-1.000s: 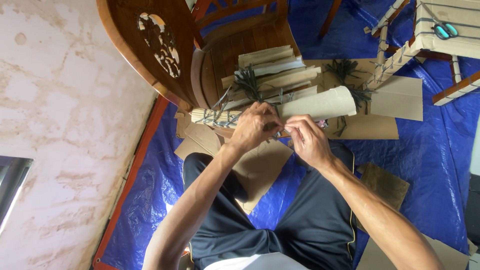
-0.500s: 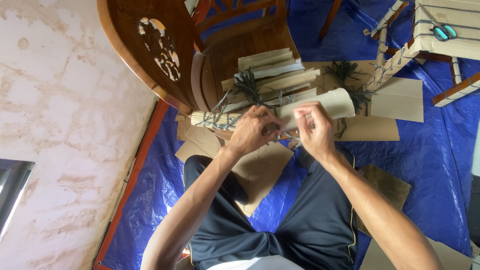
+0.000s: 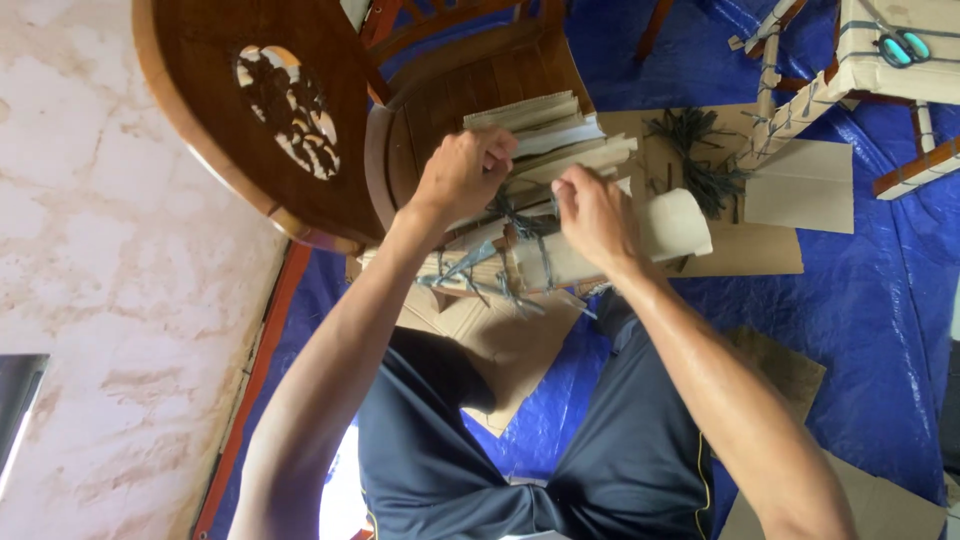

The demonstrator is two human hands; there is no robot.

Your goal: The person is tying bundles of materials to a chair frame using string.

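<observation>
A dark wooden chair [image 3: 300, 120] stands in front of me with cardboard strips piled on its seat. Cardboard wrapping [image 3: 660, 235] covers the chair's front rail, bound with dark cord [image 3: 525, 225]. My left hand [image 3: 465, 170] is raised above the rail, fingers pinched on the cord, which runs down to the wrapping. My right hand [image 3: 595, 215] rests on the wrapped rail, fingers closed on the cord at the binding. Loose cord ends [image 3: 470, 275] hang from the wrapping to the left.
A blue tarp [image 3: 860, 330] covers the floor, with flat cardboard sheets [image 3: 800, 185] and a bundle of dark cord [image 3: 695, 150] on it. A wrapped, cord-bound furniture piece [image 3: 880, 60] stands at the upper right. A pale stone floor [image 3: 100, 250] lies left of the tarp.
My left hand has risen from the wrapped rail up toward the chair seat, pulling the cord taut. My right hand has stayed on the wrapping, shifting slightly.
</observation>
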